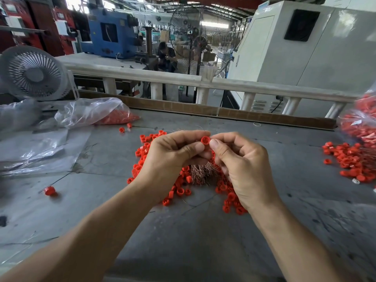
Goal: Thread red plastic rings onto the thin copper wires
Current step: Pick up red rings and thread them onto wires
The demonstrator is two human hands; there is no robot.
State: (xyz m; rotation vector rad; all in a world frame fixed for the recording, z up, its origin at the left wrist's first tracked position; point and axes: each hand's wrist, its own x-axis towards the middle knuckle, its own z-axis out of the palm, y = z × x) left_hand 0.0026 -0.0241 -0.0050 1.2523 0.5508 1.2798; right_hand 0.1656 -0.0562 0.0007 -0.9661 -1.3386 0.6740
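Both hands are up over the middle of the grey table, meeting fingertip to fingertip. The left hand and right hand are pinching one red ring between them, thumbs and forefingers closed tight on it, open side of the ring facing up toward the person. Can't tell if a wire is actually through it, too fine to see from here.

Right below the pinch there's a bundle of copper wires fanning out under the hands, sitting in a pile of rings that spreads to both sides of the wrists. Off to the right of the grip, well apart, is another heap of rings spilling from a clear bag. Off to the left and further back, a plastic bag with more red bits inside, and a lone ring on a wire nearer the left forearm. A white fan stands way behind on the left.
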